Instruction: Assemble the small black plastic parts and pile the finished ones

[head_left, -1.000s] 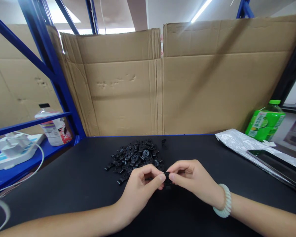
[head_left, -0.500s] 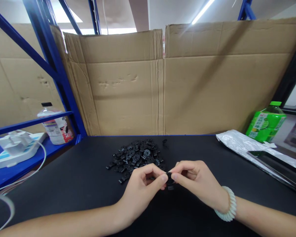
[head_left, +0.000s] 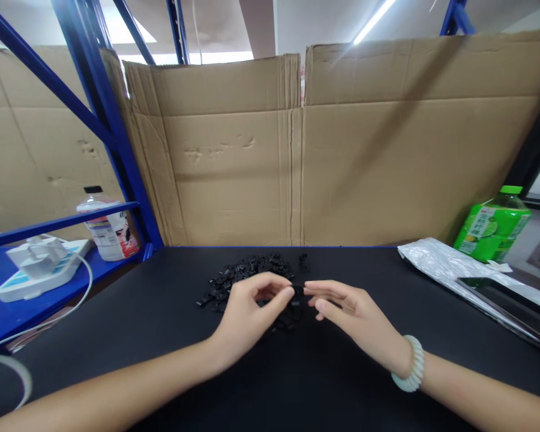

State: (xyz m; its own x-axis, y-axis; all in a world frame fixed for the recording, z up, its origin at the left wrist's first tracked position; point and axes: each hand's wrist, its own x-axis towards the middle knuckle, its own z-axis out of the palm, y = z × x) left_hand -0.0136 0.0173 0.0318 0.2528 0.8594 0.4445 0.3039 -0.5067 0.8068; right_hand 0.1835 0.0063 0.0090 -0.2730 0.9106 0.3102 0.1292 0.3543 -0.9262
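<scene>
Between the thumb and fingers of my left hand is pinched a small black plastic part, partly hidden by the fingertips. My right hand, with a pale coiled band on its wrist, has its thumb and fingers apart; its index fingertip is at the right side of that part, and I cannot tell if it touches. Behind my left hand lies a pile of similar black plastic parts, some with round perforated discs. One single black part lies apart from the pile, to its right.
Cardboard panels stand along the back of the black table. On the right are a silvery bag, a dark phone-like device and a green bottle. A white power strip and another bottle sit on the blue shelf at left.
Both hands have moved up and away from me, toward the pile. The right thumb and fingers have spread off the black part, which stays in the left hand's pinch.
</scene>
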